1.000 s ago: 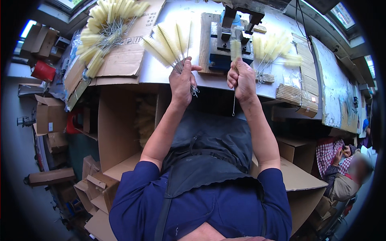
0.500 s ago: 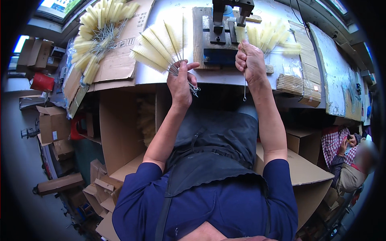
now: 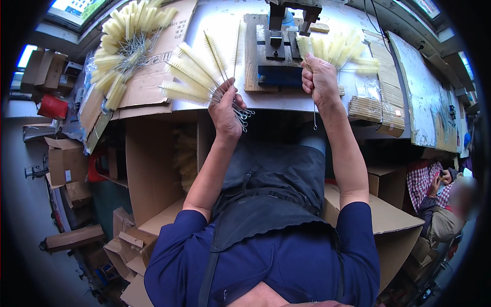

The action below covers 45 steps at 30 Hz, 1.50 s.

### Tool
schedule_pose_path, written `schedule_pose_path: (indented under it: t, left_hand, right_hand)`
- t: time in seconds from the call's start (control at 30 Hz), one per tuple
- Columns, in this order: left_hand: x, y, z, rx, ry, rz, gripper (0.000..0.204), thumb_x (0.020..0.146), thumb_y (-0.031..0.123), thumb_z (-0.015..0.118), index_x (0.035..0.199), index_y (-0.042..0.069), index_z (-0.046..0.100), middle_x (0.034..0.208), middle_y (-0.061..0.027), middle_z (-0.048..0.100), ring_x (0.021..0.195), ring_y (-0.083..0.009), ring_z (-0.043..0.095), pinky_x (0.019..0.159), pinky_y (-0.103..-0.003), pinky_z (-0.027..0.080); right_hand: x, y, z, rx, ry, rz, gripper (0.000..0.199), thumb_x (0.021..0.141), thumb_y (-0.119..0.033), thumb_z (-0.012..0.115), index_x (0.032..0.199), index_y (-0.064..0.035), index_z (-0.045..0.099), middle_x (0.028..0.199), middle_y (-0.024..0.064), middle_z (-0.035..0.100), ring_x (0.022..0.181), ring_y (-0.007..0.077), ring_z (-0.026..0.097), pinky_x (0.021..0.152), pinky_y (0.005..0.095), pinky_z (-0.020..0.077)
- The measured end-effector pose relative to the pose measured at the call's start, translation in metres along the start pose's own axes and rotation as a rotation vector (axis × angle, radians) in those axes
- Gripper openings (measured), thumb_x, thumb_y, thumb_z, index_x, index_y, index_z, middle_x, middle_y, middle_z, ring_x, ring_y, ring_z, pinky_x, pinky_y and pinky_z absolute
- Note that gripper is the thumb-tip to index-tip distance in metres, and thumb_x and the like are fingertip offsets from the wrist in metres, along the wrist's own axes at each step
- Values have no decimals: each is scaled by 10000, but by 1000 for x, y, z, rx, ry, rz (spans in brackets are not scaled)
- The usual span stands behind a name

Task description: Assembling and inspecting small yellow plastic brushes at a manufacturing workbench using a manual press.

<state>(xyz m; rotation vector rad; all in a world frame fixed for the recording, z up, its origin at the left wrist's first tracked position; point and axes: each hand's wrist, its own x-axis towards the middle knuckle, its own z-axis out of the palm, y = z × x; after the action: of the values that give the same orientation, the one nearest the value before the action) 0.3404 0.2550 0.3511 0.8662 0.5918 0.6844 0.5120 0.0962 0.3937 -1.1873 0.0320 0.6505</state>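
Note:
My left hand (image 3: 225,113) is closed around the wire stems of several pale-yellow tube brushes (image 3: 190,71). Their bristle heads fan out up and to the left over the table, and their looped wire ends stick out below the palm. Pinched in my closed right hand (image 3: 322,78) is one more tube brush (image 3: 314,110), whose wire stem with its end loop hangs below the fist. Its bristly end points up beside a dark metal bench press (image 3: 276,43), partly hidden by my fingers; whether it touches the press I cannot tell.
Past my right hand lies a pile of brushes (image 3: 345,47) on the white table (image 3: 204,15). A larger brush heap (image 3: 110,61) rests on cardboard at the left. Flattened cardboard (image 3: 365,108) lies at the right edge. Open cartons (image 3: 161,169) stand below. A person (image 3: 442,220) sits at far right.
My left hand has turned a little, tilting the fan of brushes lower to the left, and its fingers have curled in. The right hand and its brush have shifted only slightly.

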Motion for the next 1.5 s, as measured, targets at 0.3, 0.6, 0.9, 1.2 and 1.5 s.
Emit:
schedule_pose_path:
  t: [0.3, 0.6, 0.9, 1.2, 1.5]
  left_hand:
    - [0, -12, -9, -115, -61, -26, 147, 918, 24, 660, 1057, 48, 619, 858, -58, 640, 737, -171, 636, 680, -318, 553]
    - [-17, -1, -1, -184, 24, -38, 126, 945, 30, 598, 1069, 55, 600, 898, -63, 631, 766, -186, 631, 722, -361, 555]
    - [-46, -14, 11, -155, -59, -29, 126, 972, 29, 555, 1091, 44, 595, 885, -61, 619, 742, -137, 619, 704, -310, 552]
    - [-73, -32, 22, -85, -241, -208, 150, 966, 49, 596, 1111, 20, 571, 940, -77, 625, 808, -158, 649, 722, -313, 565]
    - [-80, -6, 3, 34, -39, 177, 114, 1014, 54, 502, 1113, 22, 548, 1027, -105, 628, 976, -207, 636, 938, -355, 504]
  right_hand:
    - [12, -6, 1, -6, -8, -17, 285, 1016, -276, 553, 886, -22, 552, 544, -33, 415, 368, 67, 341, 341, 242, 290]
    - [18, -13, -22, 2, 9, -7, 313, 1004, -310, 580, 944, -4, 552, 557, -41, 398, 390, 66, 353, 353, 229, 292]
    - [49, -18, -52, -820, 519, -770, 476, 985, -307, 602, 1280, 58, 526, 1100, 157, 662, 989, 230, 644, 856, 321, 523]
    - [-26, 51, 60, -217, -181, -152, 402, 1014, -378, 562, 1042, 20, 606, 674, -12, 537, 487, 44, 446, 440, 210, 396]
    - [-5, 64, 84, 179, -26, -125, 389, 1052, -306, 455, 1001, 40, 623, 606, -10, 503, 422, 59, 407, 384, 216, 365]
